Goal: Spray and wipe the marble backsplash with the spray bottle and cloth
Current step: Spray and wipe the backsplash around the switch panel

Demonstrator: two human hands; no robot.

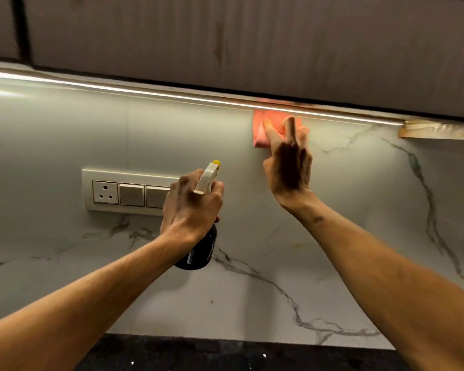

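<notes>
The white marble backsplash (252, 223) with grey veins fills the wall ahead. My right hand (288, 167) presses a pink cloth (263, 129) flat against the top of the backsplash, just under the light strip, with fingers straight and spread. My left hand (192, 200) grips the neck of a spray bottle (201, 250), which has a black body and a white trigger head with a yellow nozzle pointing up at the wall. The bottle hangs in the air in front of the switch plate.
A cream switch plate (113, 191) with a socket and switches sits on the wall at left. A lit strip (145, 91) runs under the dark upper cabinets (252, 36). A dark countertop (225, 354) lies at the bottom edge.
</notes>
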